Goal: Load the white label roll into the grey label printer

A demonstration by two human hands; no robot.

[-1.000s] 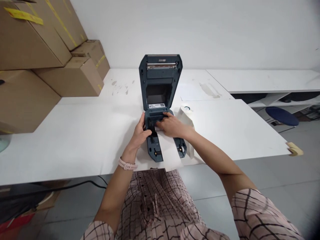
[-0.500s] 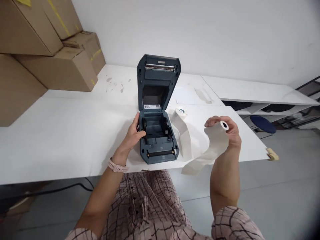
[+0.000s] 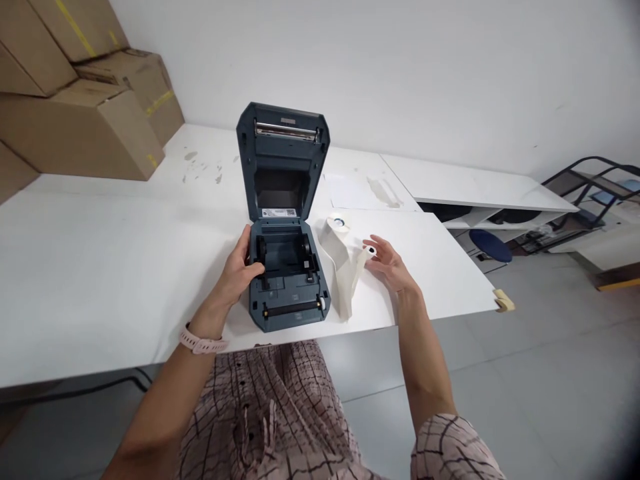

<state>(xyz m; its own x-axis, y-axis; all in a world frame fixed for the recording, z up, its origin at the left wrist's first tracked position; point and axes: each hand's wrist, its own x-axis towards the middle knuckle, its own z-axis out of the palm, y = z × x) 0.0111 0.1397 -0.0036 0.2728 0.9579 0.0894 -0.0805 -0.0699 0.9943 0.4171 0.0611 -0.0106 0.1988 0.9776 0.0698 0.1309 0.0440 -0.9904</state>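
A dark grey printer stands on the white table with its lid raised and its inner bay showing. My left hand grips the printer's left side, thumb over the rim. To the right of the printer, my right hand has its fingers curved around a small white paper roll with a dark hollow core. A strip of paper hangs from that roll. Between it and the printer lies another white roll, its loose strip running toward the table's front edge.
Cardboard boxes are stacked at the back left of the table. A white sheet lies behind the rolls. A blue stool and a dark metal rack are at the right.
My right hand has brought the small roll left and close to the other roll's strip. The view has turned a little to the right. My left hand keeps its grip on the printer.
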